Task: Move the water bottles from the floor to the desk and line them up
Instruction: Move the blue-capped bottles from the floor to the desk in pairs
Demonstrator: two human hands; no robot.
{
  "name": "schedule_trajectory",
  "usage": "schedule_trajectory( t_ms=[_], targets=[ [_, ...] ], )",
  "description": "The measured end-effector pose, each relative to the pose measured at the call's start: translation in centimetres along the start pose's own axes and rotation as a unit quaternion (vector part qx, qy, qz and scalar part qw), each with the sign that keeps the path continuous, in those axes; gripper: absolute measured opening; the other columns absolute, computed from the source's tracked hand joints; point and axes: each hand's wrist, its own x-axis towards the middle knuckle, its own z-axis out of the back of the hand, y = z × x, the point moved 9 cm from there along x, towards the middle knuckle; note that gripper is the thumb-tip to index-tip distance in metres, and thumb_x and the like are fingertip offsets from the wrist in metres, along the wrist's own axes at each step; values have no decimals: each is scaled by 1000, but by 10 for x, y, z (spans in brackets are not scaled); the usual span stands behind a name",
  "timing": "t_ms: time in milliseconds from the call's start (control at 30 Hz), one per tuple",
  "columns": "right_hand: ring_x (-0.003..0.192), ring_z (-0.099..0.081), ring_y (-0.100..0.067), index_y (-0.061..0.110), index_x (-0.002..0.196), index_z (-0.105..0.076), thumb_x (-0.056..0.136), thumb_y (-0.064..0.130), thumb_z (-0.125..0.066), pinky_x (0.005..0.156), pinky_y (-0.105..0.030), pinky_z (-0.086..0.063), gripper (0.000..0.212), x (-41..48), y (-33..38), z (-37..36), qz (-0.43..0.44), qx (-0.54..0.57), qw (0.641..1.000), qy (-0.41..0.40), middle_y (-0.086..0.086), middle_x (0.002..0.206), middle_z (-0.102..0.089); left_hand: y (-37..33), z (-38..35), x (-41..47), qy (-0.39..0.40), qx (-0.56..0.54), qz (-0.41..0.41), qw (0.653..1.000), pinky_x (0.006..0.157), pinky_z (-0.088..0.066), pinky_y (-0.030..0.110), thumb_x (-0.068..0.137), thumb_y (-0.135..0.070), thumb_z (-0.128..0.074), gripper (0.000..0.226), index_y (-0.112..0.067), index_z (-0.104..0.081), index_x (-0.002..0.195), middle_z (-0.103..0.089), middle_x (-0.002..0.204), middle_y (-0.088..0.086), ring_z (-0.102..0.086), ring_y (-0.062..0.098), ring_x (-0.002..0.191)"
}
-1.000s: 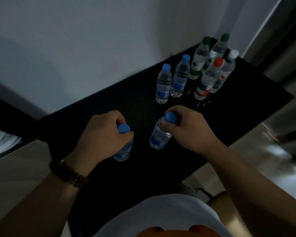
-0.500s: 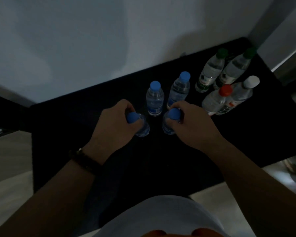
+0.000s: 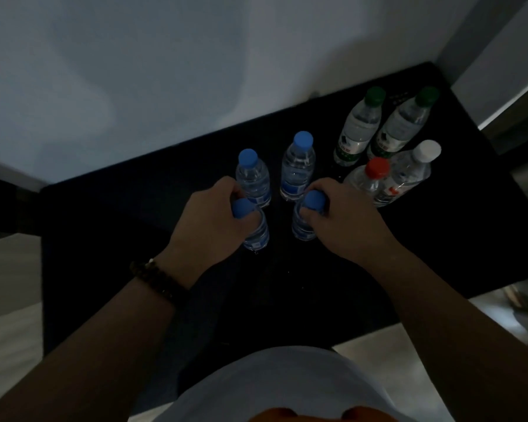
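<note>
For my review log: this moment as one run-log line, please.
left hand: holds left bottle by neck | right hand: holds right bottle by neck | both: on or near desk | behind: six bottles standing

Left hand [image 3: 208, 222], right hand [image 3: 346, 222] carried blue-cap bottles [image 3: 303, 230] forward, near standing blue pair [image 3: 296, 169].

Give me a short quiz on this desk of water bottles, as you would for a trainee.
1. How many bottles on the desk have blue caps?
2. True or false: the left hand and the right hand each grip the top of a blue-capped bottle.
3. Which cap colour shows on exactly two bottles? A red, B green, C white.
Key: 1. Four: the left-held bottle, the right-held bottle, the rear left blue bottle and the rear right blue bottle. 2. True. 3. B: the left green bottle and the right green bottle.
</note>
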Motion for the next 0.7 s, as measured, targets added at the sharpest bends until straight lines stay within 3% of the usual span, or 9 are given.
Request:
schedule_trajectory(
  t_ms=[200,467,633,700],
  targets=[
    [75,-48,0,21,121,-54,96,35,-66,63,-14,-33,31,0,-6,1,-6,3,1000,0,5,97,-53,-6,-10,0,2,23,-1,1000,50,-45,13,84,-42,-77,29,-29,-54,96,-61,80,-12,-60,2,65],
    [79,-55,-16,20,122,-50,99,37,-61,67,-36,-47,30,-3,2,3,7,-41,999,30,-3,99,-59,-7,-21,-1,11,16,11,1000,50,-39,10,87,-42,-77,30,-30,-52,99,-60,82,-14,-60,1,66],
    [78,-54,-17,20,127,-47,99,38,-59,65,-33,-41,35,-9,6,6,10,-74,996,46,-5,100,-59,-6,-21,-4,31,41,4,999,53,-41,20,90,-41,-71,30,-28,-47,103,-60,82,-10,-60,6,65],
    [80,-55,-19,19,131,-45,100,38,-58,66,-35,-46,39,-12,9,8,7,-85,995,56,-7,103,-60,-6,-19,-6,33,48,2,998,53,-41,22,91,-40,-70,30,-27,-46,104,-59,81,-9,-59,7,64]
  ],
)
